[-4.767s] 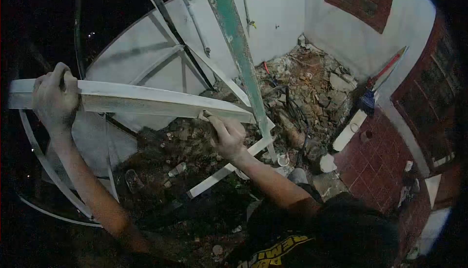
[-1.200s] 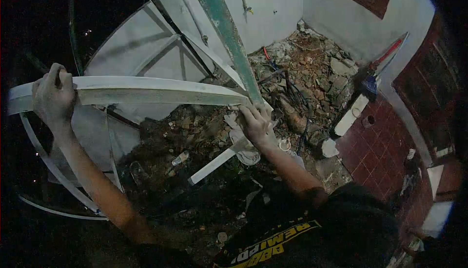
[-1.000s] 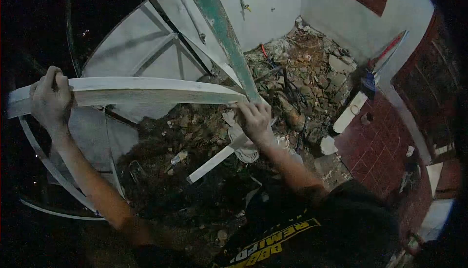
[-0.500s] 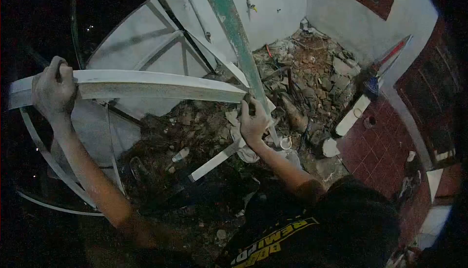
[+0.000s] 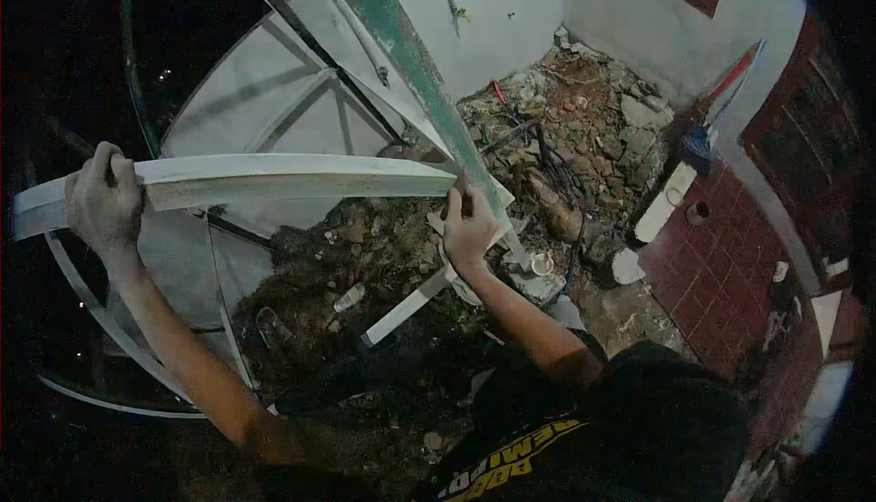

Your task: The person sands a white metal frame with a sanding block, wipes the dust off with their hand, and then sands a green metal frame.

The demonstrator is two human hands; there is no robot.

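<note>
A long white beam [image 5: 292, 178] spans the view from the left edge to the green post [image 5: 411, 55], which slants down from the top. My left hand [image 5: 107, 199] is wrapped round the beam near its left end. At the other end, my right hand [image 5: 472, 226] pinches the beam's tip where it meets the post, fingers curled. Behind the beam stand white metal bars [image 5: 292, 109] and a dark bar [image 5: 306, 27]. Below my right hand, a short white bar [image 5: 406, 306] slants down to the left.
Rubble [image 5: 593, 128] lies along the white wall [image 5: 511, 46]. A broom [image 5: 698, 148] leans at the right, near a white block [image 5: 664, 205] and red floor tiles [image 5: 712, 269]. A clear bottle [image 5: 349, 298] lies on the dirt. Curved metal strips [image 5: 109, 319] are at lower left.
The beam's left end and my left hand sit slightly lower in view. The post and bars have shifted left, and the tiles appear lower. Both hands keep their hold.
</note>
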